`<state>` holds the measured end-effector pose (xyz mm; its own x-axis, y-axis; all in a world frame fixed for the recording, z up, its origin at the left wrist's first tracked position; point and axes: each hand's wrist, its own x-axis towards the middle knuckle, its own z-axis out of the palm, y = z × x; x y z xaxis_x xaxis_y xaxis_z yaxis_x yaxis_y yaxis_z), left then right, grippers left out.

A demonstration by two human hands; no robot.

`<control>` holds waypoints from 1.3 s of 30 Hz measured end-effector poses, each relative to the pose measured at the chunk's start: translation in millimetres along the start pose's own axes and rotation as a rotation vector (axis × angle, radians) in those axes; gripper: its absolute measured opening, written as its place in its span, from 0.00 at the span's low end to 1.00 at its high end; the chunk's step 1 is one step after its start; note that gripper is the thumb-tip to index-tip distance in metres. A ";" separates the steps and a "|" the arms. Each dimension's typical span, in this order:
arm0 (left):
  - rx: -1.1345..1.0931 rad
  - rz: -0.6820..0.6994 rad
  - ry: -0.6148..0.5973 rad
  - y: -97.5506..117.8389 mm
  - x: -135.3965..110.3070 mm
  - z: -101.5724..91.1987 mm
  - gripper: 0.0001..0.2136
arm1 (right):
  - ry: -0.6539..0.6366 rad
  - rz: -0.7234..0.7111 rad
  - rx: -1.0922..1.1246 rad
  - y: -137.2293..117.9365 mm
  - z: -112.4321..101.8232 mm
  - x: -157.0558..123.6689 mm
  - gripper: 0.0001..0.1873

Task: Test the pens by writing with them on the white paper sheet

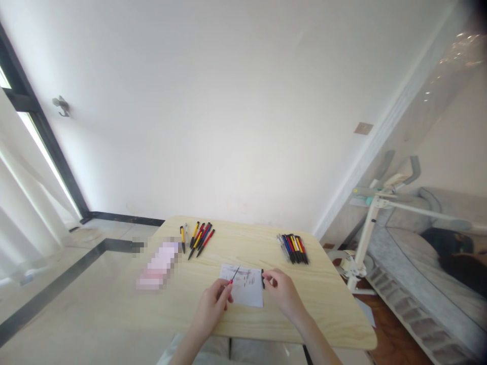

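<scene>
My left hand (213, 306) is closed in a pinch on a thin red pen part (234, 275) that points up and away over a white sheet of paper (245, 289) with scribbles. My right hand (281, 290) pinches a small black pen piece (262, 279) at the paper's right edge. Both hands hover just above the light wooden table (323, 304). A loose group of yellow, red and black pens (200, 238) lies at the far left. A tidy row of several pens (292, 248) lies at the far right.
A blurred pinkish patch (160, 264) lies on the table's left side. A white stand (363, 243) and a grey sofa (426, 274) are to the right of the table. A white wall is behind, and a dark-framed window (38, 137) is at left.
</scene>
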<state>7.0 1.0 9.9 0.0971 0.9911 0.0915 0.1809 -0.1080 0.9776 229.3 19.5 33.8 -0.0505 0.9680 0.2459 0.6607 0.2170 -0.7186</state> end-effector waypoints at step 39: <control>0.028 0.001 0.007 -6.0 0.3 0.4 0.13 | 0.011 0.301 0.866 -25.6 61.1 40.5 0.10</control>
<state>6.4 2.0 4.1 0.0901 0.9915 0.0935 0.2079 -0.1106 0.9719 164.7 60.9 22.4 0.0429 0.9987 -0.0274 -0.1475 -0.0208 -0.9888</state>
